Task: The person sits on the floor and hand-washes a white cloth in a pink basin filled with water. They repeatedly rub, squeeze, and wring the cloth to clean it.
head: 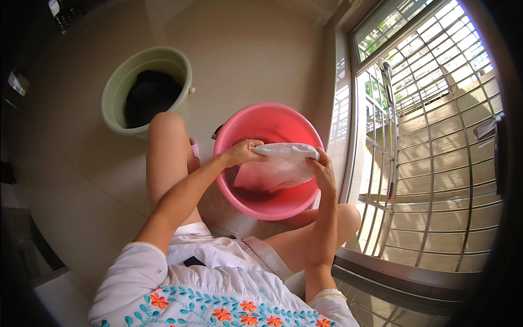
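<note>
A thin white cloth (282,167) is stretched between my two hands above a pink plastic bucket (269,109). My left hand (244,153) pinches one end of its upper edge. The other end is gripped by my right hand (322,163), near the bucket's right rim. The cloth hangs down into the bucket and looks wet and partly see-through. Dark contents, perhaps water or dark fabric, show beneath it at the bottom left. What the cloth's lower part touches cannot be made out.
A pale green bucket (107,98) holding dark fabric (152,98) stands on the tiled floor (237,49) beyond my left knee. To the right rises a window with metal bars (425,163) and a low sill (392,274). My bent legs flank the pink bucket.
</note>
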The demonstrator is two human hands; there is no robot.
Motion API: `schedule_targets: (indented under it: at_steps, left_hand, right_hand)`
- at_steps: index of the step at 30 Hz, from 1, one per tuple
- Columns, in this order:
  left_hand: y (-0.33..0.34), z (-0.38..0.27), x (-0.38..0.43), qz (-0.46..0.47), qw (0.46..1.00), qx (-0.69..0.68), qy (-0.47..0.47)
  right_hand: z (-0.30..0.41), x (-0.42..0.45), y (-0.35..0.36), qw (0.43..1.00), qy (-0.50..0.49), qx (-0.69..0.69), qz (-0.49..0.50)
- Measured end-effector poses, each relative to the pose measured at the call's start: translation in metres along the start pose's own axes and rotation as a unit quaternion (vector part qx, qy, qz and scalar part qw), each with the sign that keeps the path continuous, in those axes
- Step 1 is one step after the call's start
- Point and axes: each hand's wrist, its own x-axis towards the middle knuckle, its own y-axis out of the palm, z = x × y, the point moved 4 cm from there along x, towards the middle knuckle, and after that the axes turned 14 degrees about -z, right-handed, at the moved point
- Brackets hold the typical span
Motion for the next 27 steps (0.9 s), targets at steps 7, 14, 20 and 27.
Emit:
schedule_targets:
  at_steps: [7,14,20,27]
  left_hand:
    - [0.017,0.025,0.011,-0.109,0.883,-0.439,-0.124]
    - [0.052,0.034,0.022,0.109,0.763,-0.628,-0.111]
    - [0.066,0.048,0.027,-0.091,0.812,-0.549,-0.176]
    - [0.055,0.051,0.024,-0.031,0.852,-0.487,-0.189]
  right_hand:
    - [-0.007,-0.002,0.042,0.999,0.019,0.04,-0.001]
    - [-0.006,-0.027,0.111,0.9,-0.293,-0.321,-0.038]
    - [-0.021,-0.003,0.091,0.906,-0.232,-0.312,-0.166]
    - [-0.028,-0.016,0.096,0.84,-0.35,-0.379,-0.168]
